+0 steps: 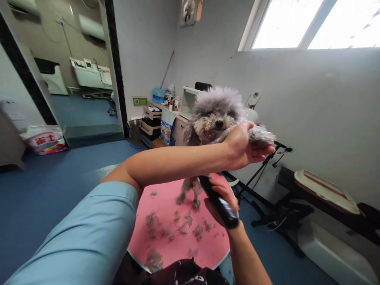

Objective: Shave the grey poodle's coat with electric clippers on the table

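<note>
Room: blue floor (59, 186), white walls, one bright window (311, 23) far right overhead, one open doorway far left.
Grooming table: one round pink table (184, 241) near centre, just below my arms; the dog stands on its far part.
Dog: one small grey curly poodle (215, 113) in the middle of the scene, facing me, upright on its hind feet, one front leg lifted out to the right.
Left hand: my left hand (243, 144) reaches across from the left in a light blue sleeve (89, 233); the fingers are curled under and around the raised front leg, thumb over the top, gripping it.
Right hand: my right hand (221, 198) comes up from the near right, fingers wrapped tight round one black clipper (218, 202), whose far end points up toward the dog's underside; I cannot tell whether it touches the coat.
Clippings: many loose grey tufts of fur (178, 225) scattered over the pink top, thickest near me.
Far desk: one cluttered desk (175, 118) behind the dog; an open drawer and a basket (150, 126) below it, contents too small to make out.
Bags: one blue-and-white bag (167, 128) leaning at the desk; one pink-and-white sack (44, 139) on the floor far left.
Stand: one black folding stand (261, 174) right of the table.
</note>
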The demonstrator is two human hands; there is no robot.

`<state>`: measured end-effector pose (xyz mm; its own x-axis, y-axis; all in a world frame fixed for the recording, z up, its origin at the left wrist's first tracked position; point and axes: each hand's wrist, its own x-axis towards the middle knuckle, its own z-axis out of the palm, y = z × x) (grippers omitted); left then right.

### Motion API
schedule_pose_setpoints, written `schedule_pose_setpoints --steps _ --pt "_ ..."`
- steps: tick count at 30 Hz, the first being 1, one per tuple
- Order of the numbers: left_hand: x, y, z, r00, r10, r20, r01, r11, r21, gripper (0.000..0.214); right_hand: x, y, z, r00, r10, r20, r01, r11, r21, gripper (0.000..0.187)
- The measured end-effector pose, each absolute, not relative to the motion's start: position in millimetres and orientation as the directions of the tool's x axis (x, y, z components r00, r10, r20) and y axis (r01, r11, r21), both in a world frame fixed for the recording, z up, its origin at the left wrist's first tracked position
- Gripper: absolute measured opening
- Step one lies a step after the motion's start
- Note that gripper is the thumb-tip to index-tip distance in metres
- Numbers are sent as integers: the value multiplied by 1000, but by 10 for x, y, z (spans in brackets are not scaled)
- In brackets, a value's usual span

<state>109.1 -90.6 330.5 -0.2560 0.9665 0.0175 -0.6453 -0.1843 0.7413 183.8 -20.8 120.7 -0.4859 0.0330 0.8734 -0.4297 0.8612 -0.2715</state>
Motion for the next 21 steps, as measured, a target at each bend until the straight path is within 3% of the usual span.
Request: schedule_pose_setpoints --steps 3,8,14,19,21 --pt "1077 -908 3293 -241 970 36 -647 -188 739 33 1837 -110 1275 -408 98 908 -439 850 -290 42" --pt "1043 -907 3282 -239 970 36 -643 -186 743 36 1737 -113 1115 -598 -5 801 -399 869 -292 30" --pt "1059 -968 3301 -265 964 14 -648 -189 737 44 1712 -183 1063 -408 42 912 -437 868 -235 41" --pt "1037 -1009 3324 -246 969 26 -662 -188 725 44 1608 -279 1072 -619 -28 785 -389 879 -276 34" --pt "1017 -1025 3326 -260 965 40 -657 -207 725 44 1623 -298 1054 -596 7 803 -399 866 -303 38"
